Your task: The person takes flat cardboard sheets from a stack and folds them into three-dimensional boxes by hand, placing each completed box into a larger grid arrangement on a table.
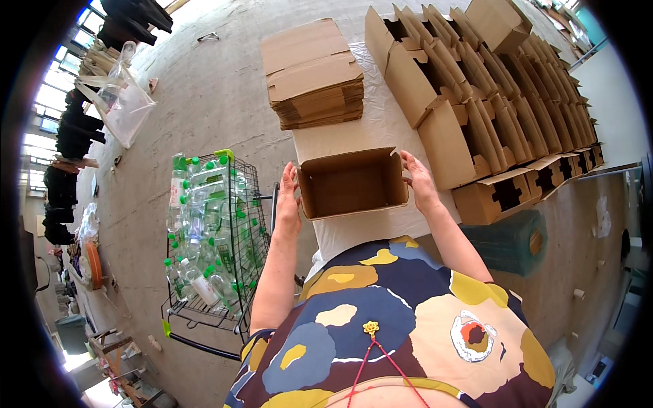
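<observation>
1. Your left hand [288,197] lies flat against the left wall of the open cardboard box [354,182]; the fingers are stretched upward along the wall, so the grip is a pressing palm and not a closed fist.
2. Your right hand [418,180] holds the right wall of the same box; fingers curl over its upper corner by the small side flap, thumb toward you; the grip is closed on the cardboard.
3. The box sits between both hands on the white-covered table [381,129], at its near edge just in front of your body; its opening faces you and the inside shows bare brown board.
4. Beyond the box, a stack of flat folded cartons [314,75] rests on the table, well apart from your hands.
5. To the right, rows of assembled boxes [503,102] stand packed together; the nearest ones are just beside your right hand.
6. To your left, on the floor, a wire cart [218,238] holds clear plastic bottles with green caps [197,204]; it stands near your left forearm.
</observation>
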Action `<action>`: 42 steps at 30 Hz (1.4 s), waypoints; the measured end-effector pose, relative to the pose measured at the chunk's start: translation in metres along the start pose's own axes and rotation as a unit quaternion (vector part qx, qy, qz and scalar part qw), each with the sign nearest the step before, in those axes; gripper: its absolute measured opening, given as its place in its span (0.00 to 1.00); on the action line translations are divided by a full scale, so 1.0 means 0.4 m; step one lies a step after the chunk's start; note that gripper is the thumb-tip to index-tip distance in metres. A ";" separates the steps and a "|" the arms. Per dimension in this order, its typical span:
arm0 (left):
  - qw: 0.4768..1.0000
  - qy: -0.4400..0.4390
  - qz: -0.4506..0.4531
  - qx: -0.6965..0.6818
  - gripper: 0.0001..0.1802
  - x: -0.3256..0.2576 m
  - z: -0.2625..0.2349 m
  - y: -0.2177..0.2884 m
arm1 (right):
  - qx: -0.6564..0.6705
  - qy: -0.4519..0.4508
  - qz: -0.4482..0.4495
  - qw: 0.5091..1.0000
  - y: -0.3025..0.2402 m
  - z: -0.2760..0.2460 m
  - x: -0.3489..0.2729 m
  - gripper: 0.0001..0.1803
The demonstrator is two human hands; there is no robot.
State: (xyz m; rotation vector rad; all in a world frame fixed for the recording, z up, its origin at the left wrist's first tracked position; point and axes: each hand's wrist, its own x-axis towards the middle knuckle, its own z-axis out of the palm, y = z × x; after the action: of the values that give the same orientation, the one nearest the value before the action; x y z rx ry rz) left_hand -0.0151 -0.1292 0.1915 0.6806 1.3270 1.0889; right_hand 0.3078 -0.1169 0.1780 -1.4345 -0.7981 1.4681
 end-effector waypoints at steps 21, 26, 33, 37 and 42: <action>0.981 -0.020 0.152 0.121 0.08 0.027 -0.001 -0.042 | -0.068 -0.062 -0.057 0.994 0.019 0.072 0.012 0.37; 0.870 -0.001 0.202 0.450 0.12 0.078 0.026 -0.022 | -0.098 -0.060 -0.047 0.992 0.013 0.073 0.014 0.37; 0.830 -0.032 0.217 0.513 0.14 0.105 0.010 -0.005 | -0.013 -0.073 -0.010 0.997 -0.043 0.032 0.006 0.31; 0.875 -0.048 0.142 0.461 0.15 0.107 -0.012 0.000 | -0.016 -0.025 0.013 0.999 -0.007 -0.041 0.032 0.27; 0.877 -0.055 0.167 0.447 0.15 0.097 -0.003 -0.002 | -0.075 -0.088 0.047 0.992 0.005 -0.004 0.039 0.44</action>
State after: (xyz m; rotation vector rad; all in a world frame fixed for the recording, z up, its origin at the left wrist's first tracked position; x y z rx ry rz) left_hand -0.0198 -0.0945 0.1746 1.6806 1.6332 0.6223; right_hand 0.3102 -0.1037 0.1701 -1.4857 -0.9797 1.6539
